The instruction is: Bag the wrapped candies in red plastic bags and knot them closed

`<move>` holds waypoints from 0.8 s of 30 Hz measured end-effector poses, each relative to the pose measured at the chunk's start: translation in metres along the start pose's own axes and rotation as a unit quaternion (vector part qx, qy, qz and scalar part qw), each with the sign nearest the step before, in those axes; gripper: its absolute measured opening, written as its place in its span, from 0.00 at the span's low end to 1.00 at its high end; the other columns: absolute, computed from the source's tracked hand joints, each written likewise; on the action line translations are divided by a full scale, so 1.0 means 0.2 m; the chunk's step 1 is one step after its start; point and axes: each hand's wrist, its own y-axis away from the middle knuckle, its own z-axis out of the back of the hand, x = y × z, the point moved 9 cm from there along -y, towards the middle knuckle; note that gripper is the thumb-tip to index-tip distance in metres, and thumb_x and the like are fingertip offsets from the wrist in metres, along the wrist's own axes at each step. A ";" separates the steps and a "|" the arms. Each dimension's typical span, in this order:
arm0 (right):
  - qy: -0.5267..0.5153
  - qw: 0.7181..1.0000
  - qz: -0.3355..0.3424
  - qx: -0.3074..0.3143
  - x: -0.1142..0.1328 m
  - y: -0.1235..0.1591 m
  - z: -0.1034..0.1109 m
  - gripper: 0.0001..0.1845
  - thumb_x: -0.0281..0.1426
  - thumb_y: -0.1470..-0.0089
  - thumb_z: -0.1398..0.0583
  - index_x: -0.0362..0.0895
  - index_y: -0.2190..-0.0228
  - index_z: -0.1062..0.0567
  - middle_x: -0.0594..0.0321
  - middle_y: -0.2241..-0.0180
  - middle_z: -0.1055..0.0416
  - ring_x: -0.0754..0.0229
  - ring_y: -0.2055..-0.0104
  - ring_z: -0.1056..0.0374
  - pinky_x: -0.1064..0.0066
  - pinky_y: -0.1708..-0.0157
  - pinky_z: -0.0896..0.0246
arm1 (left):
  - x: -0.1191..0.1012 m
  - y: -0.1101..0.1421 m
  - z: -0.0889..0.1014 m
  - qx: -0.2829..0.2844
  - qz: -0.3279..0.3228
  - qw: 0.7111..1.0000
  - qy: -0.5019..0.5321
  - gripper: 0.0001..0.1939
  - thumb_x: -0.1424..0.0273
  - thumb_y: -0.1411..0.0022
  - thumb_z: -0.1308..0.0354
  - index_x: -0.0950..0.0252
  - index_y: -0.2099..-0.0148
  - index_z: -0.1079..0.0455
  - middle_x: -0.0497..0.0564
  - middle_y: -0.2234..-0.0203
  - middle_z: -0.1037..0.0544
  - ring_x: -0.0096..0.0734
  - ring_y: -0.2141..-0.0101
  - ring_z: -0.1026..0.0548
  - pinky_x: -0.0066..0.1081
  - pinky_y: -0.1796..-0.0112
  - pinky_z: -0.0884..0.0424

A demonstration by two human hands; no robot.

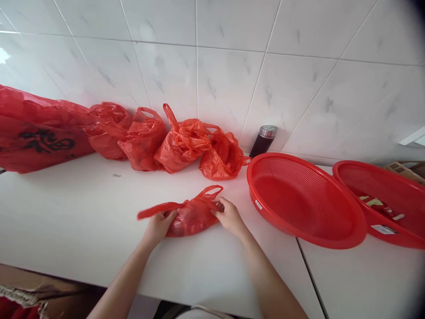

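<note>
A small red plastic bag [191, 217] with something inside lies on the white counter [83, 212] in front of me. My left hand [159, 226] grips its left side, just below the twisted handle that sticks out to the left. My right hand [229, 215] pinches the bag's right handle loop, fingers closed on the plastic. What the bag contains is hidden.
Several tied red bags [181, 141] line the tiled wall, with a big printed red bag [33, 133] at far left. A dark flask [264, 139] stands behind a red mesh basket [303, 199]. A second red basket [385, 199] holds some scraps.
</note>
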 end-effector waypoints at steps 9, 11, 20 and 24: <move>-0.058 0.993 0.014 -0.097 -0.05 0.00 0.21 0.03 0.29 0.54 0.45 0.45 0.74 0.31 0.64 0.71 0.30 0.60 0.68 0.35 0.70 0.66 0.39 | -0.08 0.04 0.02 0.060 -0.038 0.975 0.212 0.21 0.46 0.46 0.43 0.59 0.68 0.33 0.50 0.69 0.24 0.43 0.58 0.23 0.43 0.54 0.27; -0.066 0.991 0.011 -0.115 -0.07 -0.01 0.24 0.03 0.29 0.55 0.44 0.46 0.72 0.32 0.64 0.71 0.30 0.60 0.68 0.35 0.69 0.66 0.39 | -0.08 0.03 0.06 0.027 -0.031 0.974 0.221 0.20 0.48 0.44 0.42 0.60 0.66 0.32 0.50 0.69 0.24 0.42 0.57 0.24 0.46 0.50 0.30; -0.102 0.982 -0.004 -0.160 -0.06 0.03 0.21 0.06 0.28 0.51 0.49 0.47 0.69 0.34 0.65 0.67 0.31 0.59 0.64 0.35 0.68 0.61 0.40 | -0.47 0.29 -0.39 0.032 -0.212 0.957 -0.196 0.34 0.61 0.49 0.35 0.55 0.40 0.38 0.57 0.47 0.30 0.54 0.48 0.32 0.50 0.51 0.34; -0.142 0.976 -0.016 -0.165 -0.05 0.03 0.25 0.07 0.29 0.51 0.49 0.46 0.68 0.34 0.63 0.66 0.32 0.58 0.63 0.34 0.68 0.62 0.38 | -0.41 0.22 -0.48 0.097 -0.186 0.954 -0.214 0.27 0.72 0.43 0.45 0.58 0.40 0.37 0.56 0.49 0.28 0.48 0.50 0.30 0.44 0.52 0.33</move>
